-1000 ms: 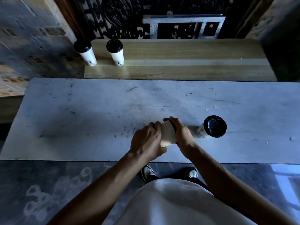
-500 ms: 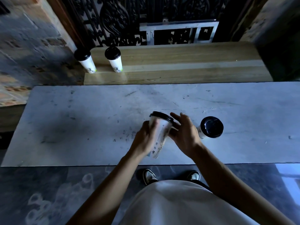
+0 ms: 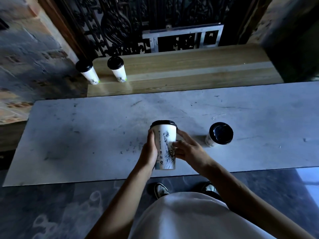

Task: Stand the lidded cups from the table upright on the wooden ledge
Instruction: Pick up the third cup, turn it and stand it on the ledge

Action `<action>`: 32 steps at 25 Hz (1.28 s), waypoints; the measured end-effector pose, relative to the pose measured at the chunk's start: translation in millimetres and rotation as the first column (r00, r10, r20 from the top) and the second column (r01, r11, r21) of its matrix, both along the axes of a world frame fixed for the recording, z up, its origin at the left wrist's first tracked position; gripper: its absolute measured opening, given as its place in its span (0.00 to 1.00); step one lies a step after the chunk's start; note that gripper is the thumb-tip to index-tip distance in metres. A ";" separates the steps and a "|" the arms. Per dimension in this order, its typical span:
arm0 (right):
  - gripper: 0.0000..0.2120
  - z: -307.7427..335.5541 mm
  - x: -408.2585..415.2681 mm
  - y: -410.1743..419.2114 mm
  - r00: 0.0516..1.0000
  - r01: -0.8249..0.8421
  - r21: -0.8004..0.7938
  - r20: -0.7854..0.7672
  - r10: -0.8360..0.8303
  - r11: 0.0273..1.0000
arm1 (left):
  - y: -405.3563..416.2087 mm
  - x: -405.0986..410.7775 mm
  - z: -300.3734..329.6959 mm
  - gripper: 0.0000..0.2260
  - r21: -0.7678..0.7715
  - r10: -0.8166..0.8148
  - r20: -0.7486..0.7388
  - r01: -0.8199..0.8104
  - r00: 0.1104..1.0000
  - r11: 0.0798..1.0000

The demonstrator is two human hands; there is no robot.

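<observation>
Hands (image 3: 150,154) around upright cup (image 3: 165,145)

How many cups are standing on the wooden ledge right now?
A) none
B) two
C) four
B: two lidded cups stand upright at the left end of the wooden ledge; a third is in the person's hands, and a fourth stands on the table.

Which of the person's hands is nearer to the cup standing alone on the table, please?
The right hand. It sits between the held cup and the lone cup, apart from the latter. The left hand is farther, on the held cup's other side.
</observation>
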State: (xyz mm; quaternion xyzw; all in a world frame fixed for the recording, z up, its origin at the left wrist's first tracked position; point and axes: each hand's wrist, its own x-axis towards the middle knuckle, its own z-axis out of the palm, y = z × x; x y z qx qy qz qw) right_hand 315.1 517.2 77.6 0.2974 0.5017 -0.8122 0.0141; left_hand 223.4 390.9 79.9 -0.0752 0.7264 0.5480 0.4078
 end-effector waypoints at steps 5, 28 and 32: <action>0.21 7.1 -2.3 0.5 1.000 0.028 -0.015 0.001 -0.028 0.999 | 2.5 -3.5 6.7 0.28 -0.116 -0.076 -0.270 0.046 0.960 0.992; 0.18 4.7 -15.7 16.7 0.994 0.047 0.112 -0.100 -0.036 0.993 | -21.5 -9.8 16.2 0.09 0.039 0.062 -0.644 -0.048 0.763 0.998; 0.17 7.5 -18.4 16.6 0.992 -0.008 0.120 -0.128 0.023 0.993 | -22.6 -13.1 14.8 0.10 0.060 0.091 -0.612 -0.069 0.786 0.996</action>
